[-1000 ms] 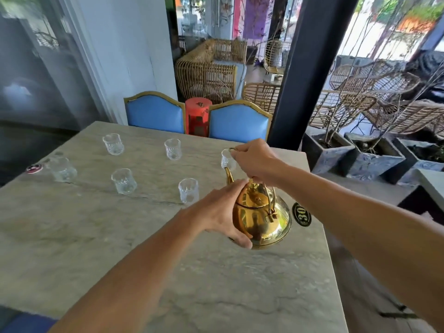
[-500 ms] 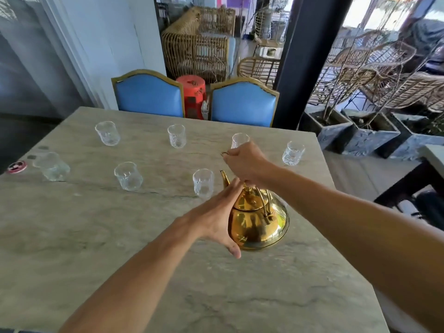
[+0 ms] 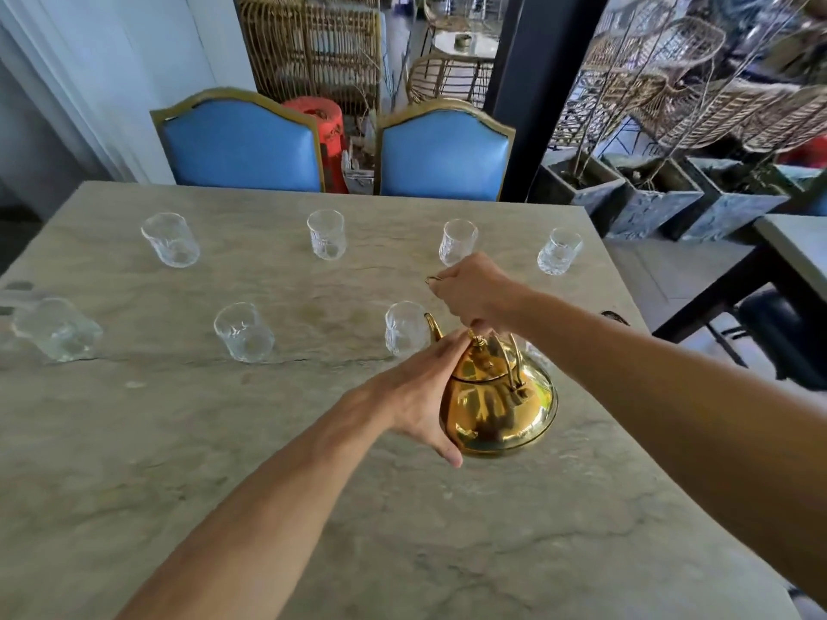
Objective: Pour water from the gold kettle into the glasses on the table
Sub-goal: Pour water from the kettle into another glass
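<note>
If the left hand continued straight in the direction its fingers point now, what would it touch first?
The left hand already rests against the shiny gold metal kettle; its fingers point toward the lid knob, probably first contact, though depth is unclear.

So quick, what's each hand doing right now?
Left hand: open, flat against the gold kettle, fingertips by the lid.
Right hand: closed around the kettle's handle.

L hand flat, open; R hand fisted above it
</note>
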